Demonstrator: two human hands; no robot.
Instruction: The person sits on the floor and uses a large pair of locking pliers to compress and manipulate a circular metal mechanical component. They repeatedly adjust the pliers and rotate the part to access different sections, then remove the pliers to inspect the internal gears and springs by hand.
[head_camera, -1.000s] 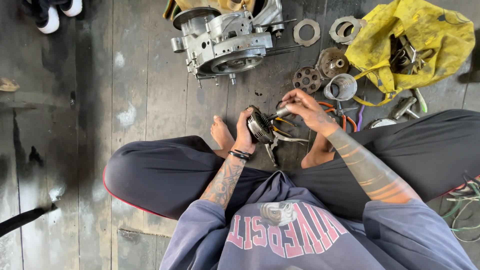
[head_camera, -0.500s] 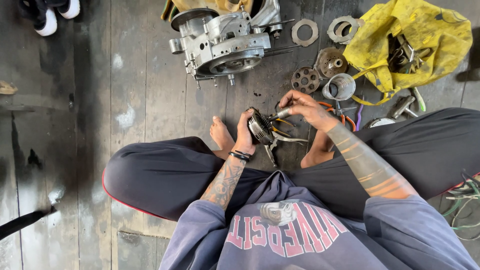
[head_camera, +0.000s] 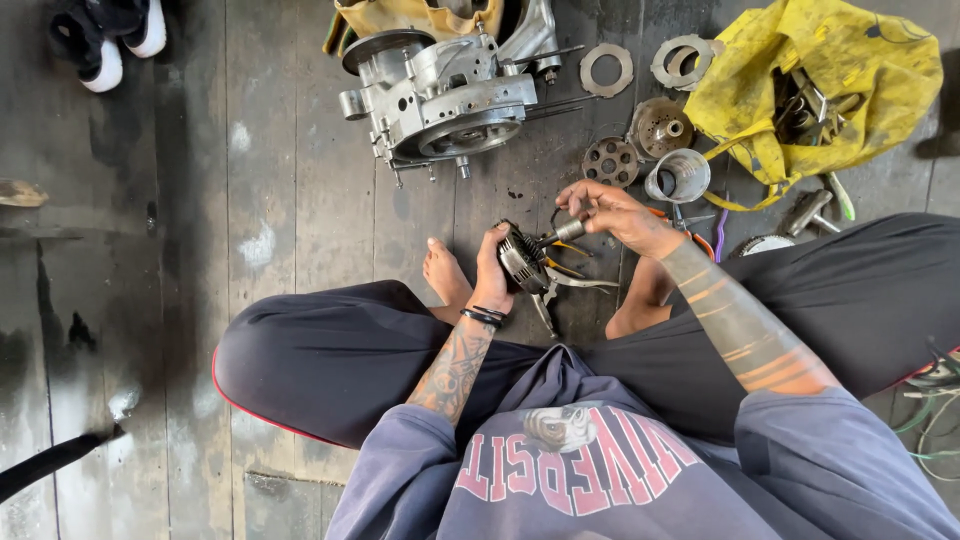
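Observation:
I sit cross-legged on a dark wooden floor. My left hand (head_camera: 492, 272) grips a round, dark metal engine part (head_camera: 522, 258) and holds it above the floor between my feet. My right hand (head_camera: 612, 212) is just to its right, fingers closed on a small metal tool (head_camera: 566, 232) whose tip meets the round part. Pliers (head_camera: 560, 288) lie on the floor under the part.
A grey engine case (head_camera: 440, 95) lies ahead of me. Metal rings (head_camera: 606, 69), discs (head_camera: 610, 160) and a cup-shaped part (head_camera: 677, 176) are scattered to its right. A yellow bag (head_camera: 810, 85) holding tools is at the far right, black-and-white shoes (head_camera: 105, 40) at the top left.
My right hand has drawn slightly closer to the round part with the tool. My left hand keeps its hold on the part.

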